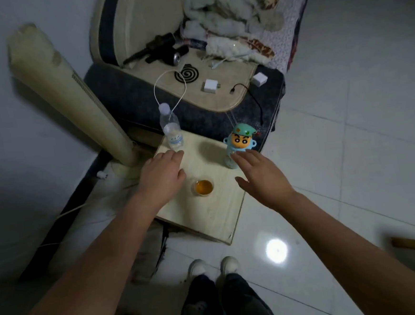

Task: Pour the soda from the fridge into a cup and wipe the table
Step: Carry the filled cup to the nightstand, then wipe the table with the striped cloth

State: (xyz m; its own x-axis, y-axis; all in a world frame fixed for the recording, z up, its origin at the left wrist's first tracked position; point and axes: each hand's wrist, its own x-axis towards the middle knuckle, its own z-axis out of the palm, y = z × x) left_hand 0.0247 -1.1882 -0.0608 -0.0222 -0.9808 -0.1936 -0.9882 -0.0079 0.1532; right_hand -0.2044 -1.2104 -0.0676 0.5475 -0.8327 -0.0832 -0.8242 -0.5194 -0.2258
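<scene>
Here a small pale wooden surface [207,214] stands on a glossy tiled floor [349,146], seen from above, with both bare arms of a person reaching over it. The left hand [159,174] is stretched out over the left part of the surface, its fingers [174,156] straight and relaxed, holding nothing, their tips just beside the base of a clear plastic bottle [170,128] with a white cap that stands upright at the far left corner. The right hand [260,175] reaches toward the right side, fingers spread wide and empty, the fingertips at or touching the lower body of a cartoon-faced bottle [240,142] with a green cap, upright at the far right edge. Between the two hands, nearer the person, a small clear cup [204,187] holds orange liquid. Beyond the surface is a dark sofa [134,93] bearing white chargers [210,86], cables and a black spiral coil [186,74]. A tall beige fan [72,93] leans at the left. The person's white shoes [214,268] show below.
</scene>
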